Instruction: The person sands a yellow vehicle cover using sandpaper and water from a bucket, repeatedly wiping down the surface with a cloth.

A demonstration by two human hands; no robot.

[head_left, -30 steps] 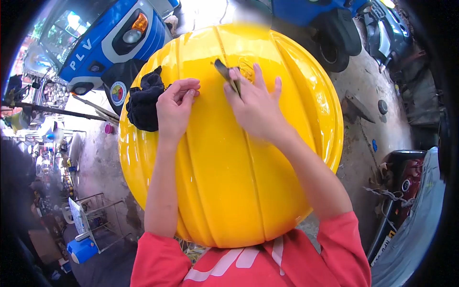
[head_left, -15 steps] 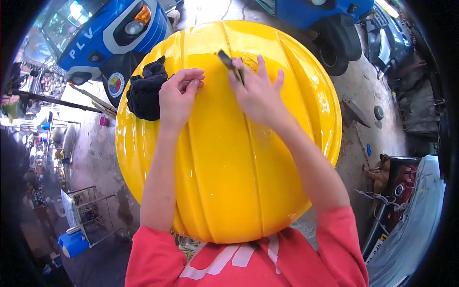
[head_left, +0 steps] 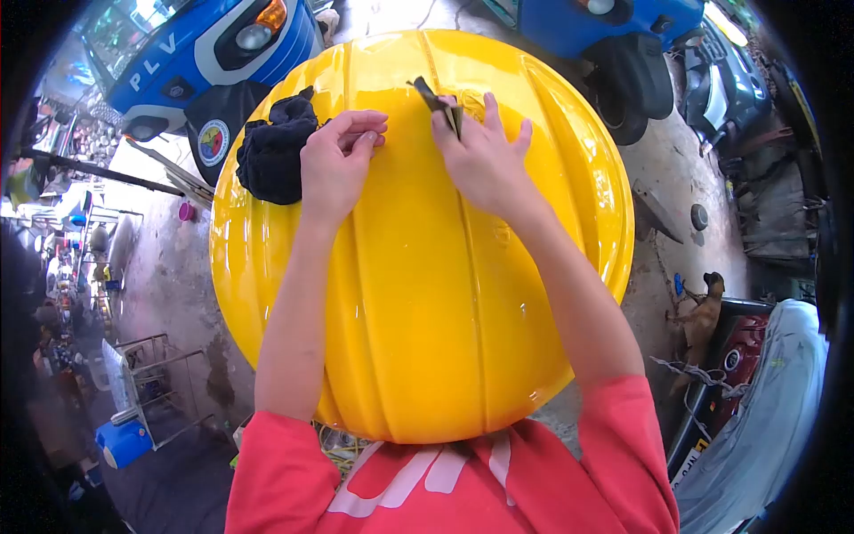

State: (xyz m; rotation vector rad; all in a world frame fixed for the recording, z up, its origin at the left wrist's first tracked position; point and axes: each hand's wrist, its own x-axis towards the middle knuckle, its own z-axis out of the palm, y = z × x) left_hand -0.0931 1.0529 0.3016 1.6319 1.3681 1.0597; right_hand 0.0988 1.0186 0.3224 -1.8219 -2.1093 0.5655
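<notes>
A large glossy yellow ribbed shell point(head_left: 414, 294) fills the middle of the view, right in front of my body. My right hand point(head_left: 485, 160) is over its upper part, pinching a folded dark strip point(head_left: 440, 105) that looks like sandpaper, with an olive-tan inner side. The other fingers of that hand are spread. Just beyond them a small rough-looking mark point(head_left: 471, 105) shows on the yellow surface. My left hand point(head_left: 338, 165) is closed, thumb against fingertips; whatever lies between them is hidden. Beside it, on the left of the shell, lies a crumpled black cloth point(head_left: 274, 156).
Blue vehicles point(head_left: 200, 62) stand at the upper left and upper right point(head_left: 614, 44). A brown dog point(head_left: 703, 311) is on the concrete floor at right, near a dark red vehicle point(head_left: 743, 360) partly under a pale cover point(head_left: 783, 392). A metal frame point(head_left: 169, 383) and blue container point(head_left: 124, 443) stand lower left.
My view has shifted slightly. The right hand, with the folded strip, sits a little farther up and right in view. The left hand keeps its pinch, and the dog's head shows more.
</notes>
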